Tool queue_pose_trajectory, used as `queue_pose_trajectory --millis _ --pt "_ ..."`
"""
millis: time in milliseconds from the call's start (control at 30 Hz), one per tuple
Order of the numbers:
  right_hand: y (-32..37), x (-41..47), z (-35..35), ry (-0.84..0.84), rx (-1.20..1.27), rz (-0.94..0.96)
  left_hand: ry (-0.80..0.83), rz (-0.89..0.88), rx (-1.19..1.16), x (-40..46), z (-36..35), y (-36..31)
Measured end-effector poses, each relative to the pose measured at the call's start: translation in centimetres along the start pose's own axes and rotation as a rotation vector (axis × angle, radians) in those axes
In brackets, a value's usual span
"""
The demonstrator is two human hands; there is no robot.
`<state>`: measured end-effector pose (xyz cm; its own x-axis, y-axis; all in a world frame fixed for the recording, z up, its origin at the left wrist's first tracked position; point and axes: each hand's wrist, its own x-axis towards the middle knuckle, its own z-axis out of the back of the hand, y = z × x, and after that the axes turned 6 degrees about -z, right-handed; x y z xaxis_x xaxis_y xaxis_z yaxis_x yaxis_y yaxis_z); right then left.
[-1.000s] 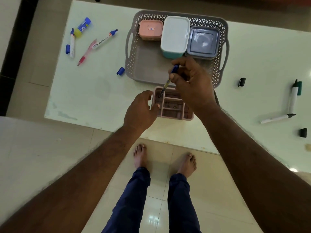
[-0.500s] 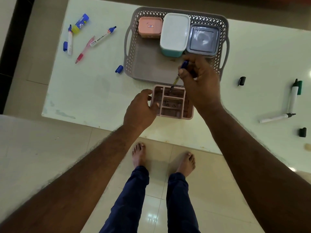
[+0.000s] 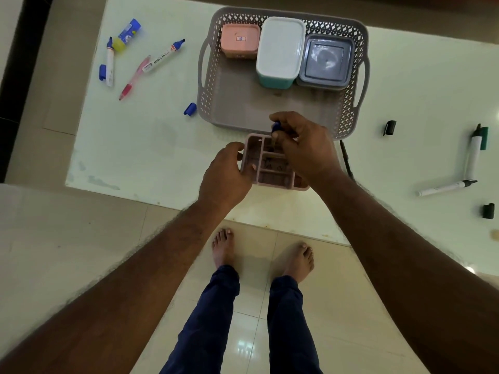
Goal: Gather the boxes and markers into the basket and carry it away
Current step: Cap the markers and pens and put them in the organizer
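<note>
A grey lattice basket [image 3: 213, 85] stands on the white table [image 3: 151, 147] and holds a pink box [image 3: 239, 41], a white-lidded teal box [image 3: 280, 48] and a grey box [image 3: 326, 62] along its far side. In front of it sits a pink compartment organiser [image 3: 270, 171]. My left hand [image 3: 225, 175] grips the organiser's left edge. My right hand [image 3: 305, 148] is over the organiser, pinching a blue-topped pen [image 3: 276, 127] that points down into a far compartment. Loose markers [image 3: 162, 56] and a red pen [image 3: 135, 78] lie at the far left.
A blue cap [image 3: 190, 109] lies by the basket's left corner. Right of the basket are a black cap [image 3: 390, 127], a green marker [image 3: 475, 149], a white black-tipped marker [image 3: 445, 188] and another dark cap [image 3: 488, 211]. The table's near edge crosses above my bare feet.
My right hand has come down and toward me with the pen, from above the basket's front rim to right over the organiser. My left hand has stayed on the organiser.
</note>
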<state>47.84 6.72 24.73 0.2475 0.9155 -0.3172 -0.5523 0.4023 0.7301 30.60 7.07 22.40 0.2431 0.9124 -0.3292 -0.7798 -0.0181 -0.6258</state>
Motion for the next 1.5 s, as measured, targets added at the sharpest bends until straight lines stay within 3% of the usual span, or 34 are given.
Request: queue_pose_trajectory --millis 267,400,500,600,800,1000,1067,1267,1500 --pt "-0.3 0.1 1.2 0.048 0.051 -0.043 -0.032 0.005 0.042 0.1 0.2 -0.2" --pt "-2.6 -0.6 3.0 -0.116 0.092 -0.066 -0.195 -0.062 0.089 -0.2 0.4 -1.1" --pt "-5.8 -1.7 4.7 -0.350 0.085 -0.148 -0.369 -0.231 0.161 -1.2 0.4 -2.9" --pt "-9.0 -2.5 6.1 -0.411 -0.006 -0.349 -0.464 -0.505 0.199 -2.9 -0.3 -5.3" --pt "-13.5 -2.1 5.2 -0.160 -0.274 -0.552 -0.169 -0.646 0.113 -6.1 -4.8 -9.2" --pt "-14.1 -1.6 4.2 -0.156 -0.325 -0.511 0.040 -0.485 0.095 -7.0 -7.3 -10.3" --pt "-14.0 -2.0 4.5 -0.161 -0.248 -0.546 0.051 -0.454 0.082 -6.5 -7.5 -10.7" --pt "-12.7 -5.7 6.1 -0.244 0.314 -0.509 0.091 -0.266 -0.002 -4.2 -7.8 -12.4" --pt "-9.8 -9.2 7.5 -0.239 0.462 -0.333 0.188 -0.159 -0.164 -2.8 -8.4 -14.4"
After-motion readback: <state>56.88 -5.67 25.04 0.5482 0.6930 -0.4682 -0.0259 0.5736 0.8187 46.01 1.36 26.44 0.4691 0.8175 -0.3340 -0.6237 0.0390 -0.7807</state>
